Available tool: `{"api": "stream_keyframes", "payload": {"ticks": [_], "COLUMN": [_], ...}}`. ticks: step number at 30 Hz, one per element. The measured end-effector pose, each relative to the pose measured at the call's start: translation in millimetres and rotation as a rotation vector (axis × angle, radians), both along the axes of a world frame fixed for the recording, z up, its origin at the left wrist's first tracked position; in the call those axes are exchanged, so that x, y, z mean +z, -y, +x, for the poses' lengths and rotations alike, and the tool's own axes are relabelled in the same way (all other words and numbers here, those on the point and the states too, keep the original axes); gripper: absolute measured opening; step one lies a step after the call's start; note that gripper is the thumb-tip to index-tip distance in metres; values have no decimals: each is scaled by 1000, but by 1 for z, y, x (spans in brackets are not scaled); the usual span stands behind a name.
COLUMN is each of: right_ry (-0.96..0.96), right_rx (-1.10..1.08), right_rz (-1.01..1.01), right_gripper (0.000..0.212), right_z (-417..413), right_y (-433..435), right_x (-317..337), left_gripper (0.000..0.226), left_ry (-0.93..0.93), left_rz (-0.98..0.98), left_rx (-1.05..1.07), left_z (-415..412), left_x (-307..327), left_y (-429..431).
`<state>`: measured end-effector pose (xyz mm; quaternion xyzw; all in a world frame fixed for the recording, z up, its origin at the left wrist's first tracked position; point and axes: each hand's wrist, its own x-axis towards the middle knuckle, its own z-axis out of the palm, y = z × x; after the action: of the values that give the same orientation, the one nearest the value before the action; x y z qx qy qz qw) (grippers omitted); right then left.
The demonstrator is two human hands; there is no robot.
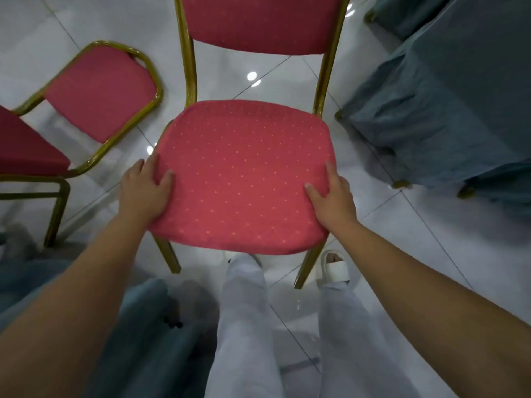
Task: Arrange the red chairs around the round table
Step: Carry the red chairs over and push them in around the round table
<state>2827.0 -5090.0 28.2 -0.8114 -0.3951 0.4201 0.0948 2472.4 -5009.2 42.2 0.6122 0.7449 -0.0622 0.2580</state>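
Note:
A red chair with a dotted seat cushion and gold metal frame stands right in front of me, its backrest away from me. My left hand grips the seat's left edge, thumb on top and fingers down the side. My right hand grips the seat's right edge the same way. A second red chair with the same gold frame stands at the left, turned at an angle. The round table is not clearly in view.
Grey-blue cloth drapes over furniture with gold feet at the right. More grey-blue cloth lies at the lower left by my legs. The floor is glossy white tile. My white slipper is beside the chair's front right leg.

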Motion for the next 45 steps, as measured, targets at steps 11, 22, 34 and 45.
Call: {"api": "stream_keyframes", "payload": {"ticks": [11,22,34,45], "right_ry": [137,117,18,67], "right_rx": [963,1175,1193,1095], "right_rz": [-217,-120,70,550], "right_gripper": [62,72,69,67], "right_z": [14,41,21,-5], "right_y": [80,154,242,114], "right_x": [44,112,267,359], "left_gripper": [67,79,76,65], "left_ry": [-179,-2,468,626], "left_rz": [-282,-439,-102,205], "left_rx": [55,291,679,746], "left_z": [136,135,139,151], "left_x": [38,64,203,276], "left_y": [191,300,426,361]}}
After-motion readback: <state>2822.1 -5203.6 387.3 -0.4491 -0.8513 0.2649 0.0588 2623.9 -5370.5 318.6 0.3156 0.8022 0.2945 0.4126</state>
